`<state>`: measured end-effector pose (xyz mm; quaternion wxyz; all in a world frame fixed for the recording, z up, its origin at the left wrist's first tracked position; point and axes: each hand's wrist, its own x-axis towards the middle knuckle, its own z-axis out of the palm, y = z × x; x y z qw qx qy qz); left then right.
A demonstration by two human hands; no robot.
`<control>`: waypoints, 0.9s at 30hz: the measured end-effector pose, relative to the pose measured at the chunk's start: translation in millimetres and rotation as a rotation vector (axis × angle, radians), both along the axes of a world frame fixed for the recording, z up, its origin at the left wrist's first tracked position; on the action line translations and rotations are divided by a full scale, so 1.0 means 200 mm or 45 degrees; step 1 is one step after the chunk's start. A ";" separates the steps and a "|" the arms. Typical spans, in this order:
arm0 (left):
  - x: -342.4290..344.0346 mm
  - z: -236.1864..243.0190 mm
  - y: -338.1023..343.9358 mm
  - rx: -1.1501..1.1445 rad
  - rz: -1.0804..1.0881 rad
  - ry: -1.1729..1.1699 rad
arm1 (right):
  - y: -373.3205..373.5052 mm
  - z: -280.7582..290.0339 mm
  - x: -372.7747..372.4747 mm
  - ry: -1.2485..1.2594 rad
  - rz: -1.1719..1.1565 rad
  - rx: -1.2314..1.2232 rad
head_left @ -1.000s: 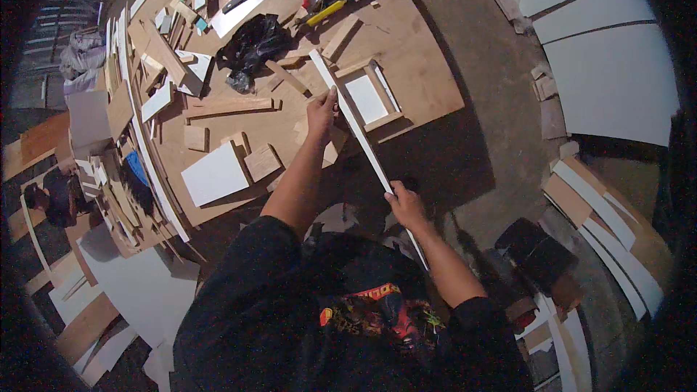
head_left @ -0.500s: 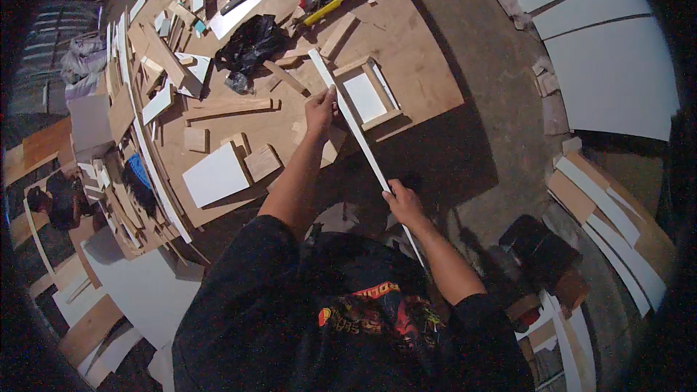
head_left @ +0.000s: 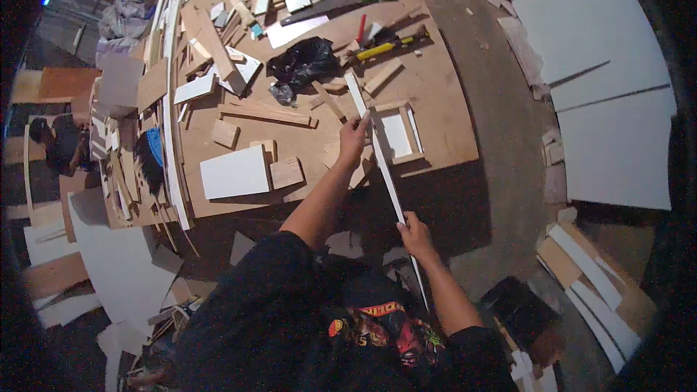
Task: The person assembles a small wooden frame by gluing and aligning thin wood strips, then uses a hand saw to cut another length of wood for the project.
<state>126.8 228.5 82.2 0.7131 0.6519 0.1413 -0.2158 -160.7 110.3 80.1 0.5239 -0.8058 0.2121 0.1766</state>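
Observation:
A long, narrow white strip runs from the tabletop toward my body. My left hand grips it near its far end, and my right hand is closed on it lower down. Just right of the far part lies a small wooden frame with a white panel inside. Left of my left hand are a white board, wooden blocks and a long wooden piece. Beyond the strip's tip sits a crumpled black plastic bag.
The plywood table carries scattered offcuts, a yellow-and-black tool and long strips along its left side. Large white sheets stand at right; stacked boards lie lower left and lower right.
My view has tilted, so the table and both hands appear lower and slightly right in the picture. My grip on the white strip looks the same.

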 end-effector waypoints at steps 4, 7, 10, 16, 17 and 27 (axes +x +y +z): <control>0.00 0.14 0.02 0.050 0.030 -0.077 | -0.04 0.21 0.11 -0.024 0.114 -0.118; -0.02 0.35 -0.05 -0.138 0.082 -0.044 | -0.09 0.24 0.20 -0.060 0.134 -0.200; 0.02 0.47 -0.12 -0.289 0.069 -0.082 | -0.14 0.26 0.33 -0.298 0.099 -0.263; 0.09 0.82 -0.34 -0.268 0.228 -0.549 | -0.29 0.25 0.59 -0.457 0.123 -0.474; 0.07 0.91 -0.41 -0.352 0.219 -0.632 | -0.37 0.22 0.63 -0.496 0.260 -0.474; -0.31 0.91 -0.57 0.150 0.030 -0.767 | -0.77 0.52 0.56 -0.676 0.471 -0.400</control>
